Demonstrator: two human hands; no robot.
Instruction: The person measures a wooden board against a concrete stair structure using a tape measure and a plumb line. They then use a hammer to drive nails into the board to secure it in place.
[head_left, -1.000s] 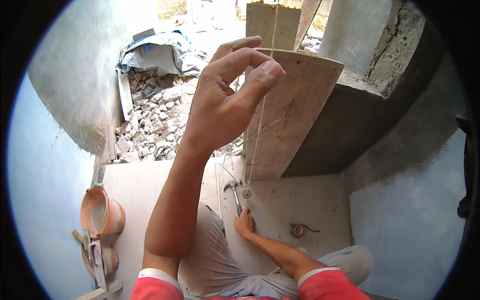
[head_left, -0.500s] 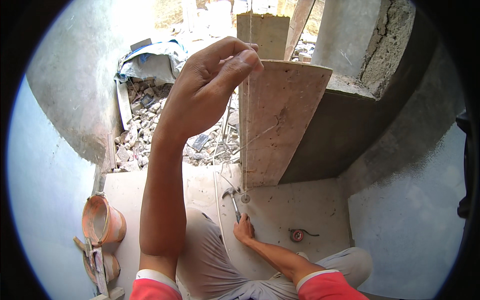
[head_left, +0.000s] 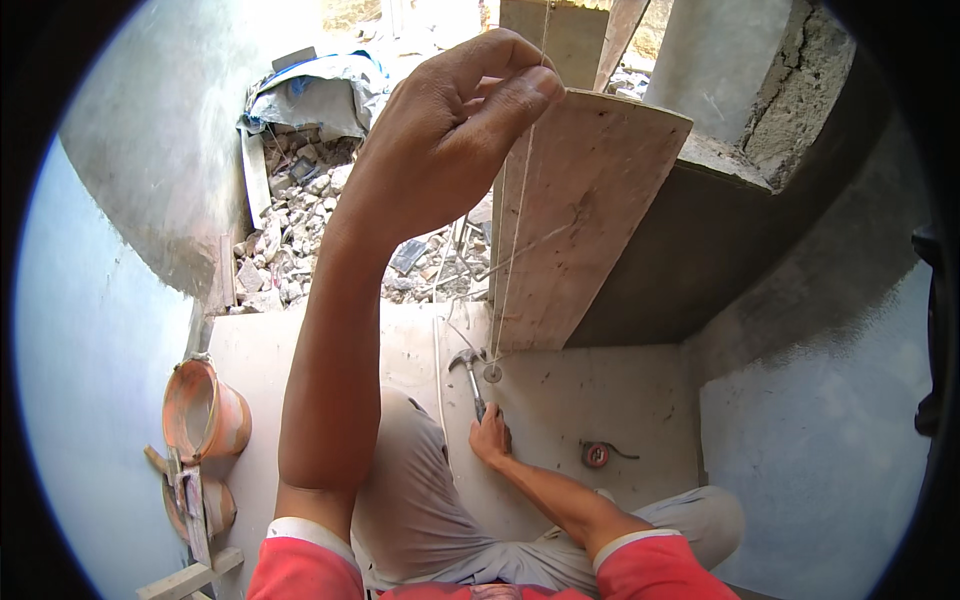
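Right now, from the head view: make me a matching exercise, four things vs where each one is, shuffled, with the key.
Things
1. Claw hammer with a dark grip
2. Thin pale string
3. Red-and-black tape measure
4. Small grey round disc

Places
A. On the pale floor, to the right of the right hand
B. At the string's lower end
C. In the right hand
D. At the fingertips of the raised left hand

Pairs: 1-C, 2-D, 3-A, 4-B

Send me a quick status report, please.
Left hand raised at string. Right hand gripping hammer. Round weight beside hammer's head; tape measure farther right.
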